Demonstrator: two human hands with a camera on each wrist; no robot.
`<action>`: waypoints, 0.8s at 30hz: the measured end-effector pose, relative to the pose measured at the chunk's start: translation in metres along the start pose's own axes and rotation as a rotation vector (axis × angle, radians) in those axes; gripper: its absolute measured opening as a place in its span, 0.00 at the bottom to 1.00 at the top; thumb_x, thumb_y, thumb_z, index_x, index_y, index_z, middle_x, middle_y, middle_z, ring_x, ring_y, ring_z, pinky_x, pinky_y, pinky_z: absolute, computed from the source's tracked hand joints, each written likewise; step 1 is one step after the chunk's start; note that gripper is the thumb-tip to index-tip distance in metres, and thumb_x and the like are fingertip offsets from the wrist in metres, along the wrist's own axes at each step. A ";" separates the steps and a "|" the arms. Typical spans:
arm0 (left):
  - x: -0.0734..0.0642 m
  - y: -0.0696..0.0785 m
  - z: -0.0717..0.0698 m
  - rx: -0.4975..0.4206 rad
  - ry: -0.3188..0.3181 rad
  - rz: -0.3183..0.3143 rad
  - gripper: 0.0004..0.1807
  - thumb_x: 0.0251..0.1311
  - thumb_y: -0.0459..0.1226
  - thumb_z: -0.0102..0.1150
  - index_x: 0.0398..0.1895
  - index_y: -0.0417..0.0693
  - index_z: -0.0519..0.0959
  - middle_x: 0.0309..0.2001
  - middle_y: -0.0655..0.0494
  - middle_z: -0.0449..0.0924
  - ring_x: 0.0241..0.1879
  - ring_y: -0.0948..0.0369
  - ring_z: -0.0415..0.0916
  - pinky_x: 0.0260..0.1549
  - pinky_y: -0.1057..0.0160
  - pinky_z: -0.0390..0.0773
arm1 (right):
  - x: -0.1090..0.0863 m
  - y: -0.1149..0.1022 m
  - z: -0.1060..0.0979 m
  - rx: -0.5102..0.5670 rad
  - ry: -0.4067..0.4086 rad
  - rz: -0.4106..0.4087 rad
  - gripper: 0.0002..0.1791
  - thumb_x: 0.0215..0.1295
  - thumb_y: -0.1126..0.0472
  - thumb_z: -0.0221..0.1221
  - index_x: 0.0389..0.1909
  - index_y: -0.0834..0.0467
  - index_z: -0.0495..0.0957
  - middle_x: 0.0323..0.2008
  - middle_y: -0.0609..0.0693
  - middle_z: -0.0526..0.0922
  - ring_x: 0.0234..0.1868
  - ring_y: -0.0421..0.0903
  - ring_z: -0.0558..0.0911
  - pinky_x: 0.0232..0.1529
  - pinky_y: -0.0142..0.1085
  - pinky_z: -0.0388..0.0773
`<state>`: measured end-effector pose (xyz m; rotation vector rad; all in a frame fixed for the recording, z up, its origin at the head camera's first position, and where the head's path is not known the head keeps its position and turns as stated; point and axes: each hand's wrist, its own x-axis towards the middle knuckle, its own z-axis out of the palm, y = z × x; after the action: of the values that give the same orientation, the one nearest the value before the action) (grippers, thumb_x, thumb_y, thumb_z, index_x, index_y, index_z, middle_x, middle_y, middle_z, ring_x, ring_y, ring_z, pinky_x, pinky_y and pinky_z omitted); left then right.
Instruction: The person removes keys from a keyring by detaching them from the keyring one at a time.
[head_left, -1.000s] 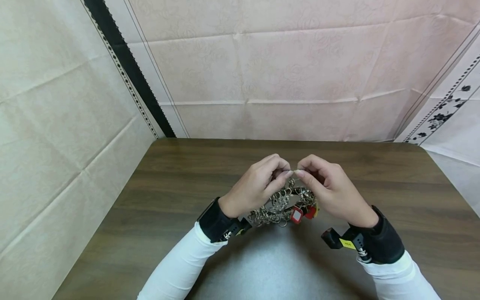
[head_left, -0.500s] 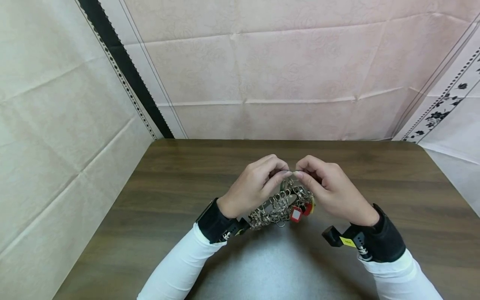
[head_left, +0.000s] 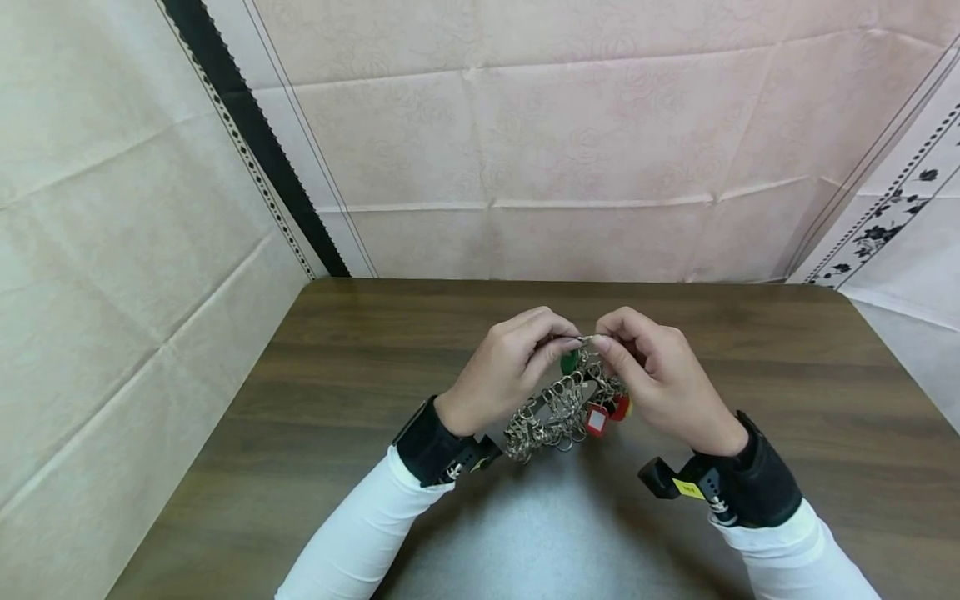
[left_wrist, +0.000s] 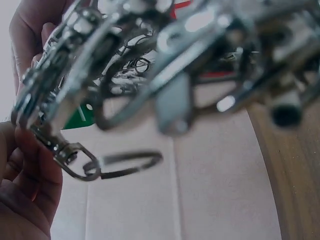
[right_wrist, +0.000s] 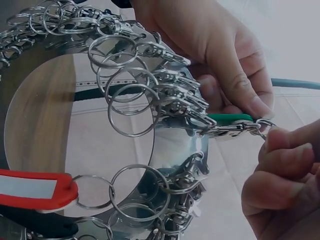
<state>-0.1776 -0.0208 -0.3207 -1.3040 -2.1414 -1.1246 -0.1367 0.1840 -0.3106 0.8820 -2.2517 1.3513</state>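
Note:
A shiny metal hoop (right_wrist: 180, 142) fills much of the right wrist view, hung with many swivel clasps (right_wrist: 185, 97) and key rings (right_wrist: 132, 112). In the head view the cluster lies below both hands. My left hand (head_left: 510, 362) and right hand (head_left: 656, 371) meet fingertip to fingertip above it. Between them is a small key ring (right_wrist: 265, 125) with a green key tag (right_wrist: 230, 119) and a clasp beside it. Right thumb and fingers pinch this ring; the left fingertips pinch close by, their exact hold partly hidden. A red key tag (right_wrist: 37, 191) dangles on another ring.
The brown wooden table (head_left: 360, 375) lies beneath, with light patterned cloth (head_left: 570, 142) behind and to the sides. Both wrists wear black camera straps (head_left: 757, 475). Another key ring (left_wrist: 132, 162) hangs near the left wrist camera.
The green key tag now shows under my left fingers, and a metal piece spans the gap between my fingertips. My right hand has shifted slightly; the cluster has turned a little.

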 end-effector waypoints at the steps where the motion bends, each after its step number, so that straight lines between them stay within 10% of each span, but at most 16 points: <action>1: 0.000 0.000 0.000 0.003 0.004 0.002 0.03 0.70 0.32 0.58 0.41 0.40 0.80 0.35 0.54 0.79 0.34 0.66 0.72 0.35 0.74 0.74 | 0.000 0.000 0.000 0.001 0.002 -0.005 0.07 0.71 0.76 0.54 0.38 0.62 0.74 0.24 0.45 0.72 0.25 0.41 0.72 0.25 0.31 0.69; 24: 0.000 -0.001 -0.001 0.038 0.027 0.026 0.04 0.71 0.32 0.58 0.41 0.41 0.81 0.37 0.54 0.81 0.35 0.66 0.73 0.36 0.74 0.74 | -0.001 -0.002 0.000 0.057 0.047 0.035 0.04 0.73 0.76 0.52 0.40 0.65 0.73 0.25 0.47 0.73 0.19 0.39 0.68 0.18 0.33 0.66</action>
<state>-0.1786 -0.0217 -0.3204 -1.2892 -2.1107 -1.0801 -0.1346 0.1835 -0.3101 0.8246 -2.2133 1.4434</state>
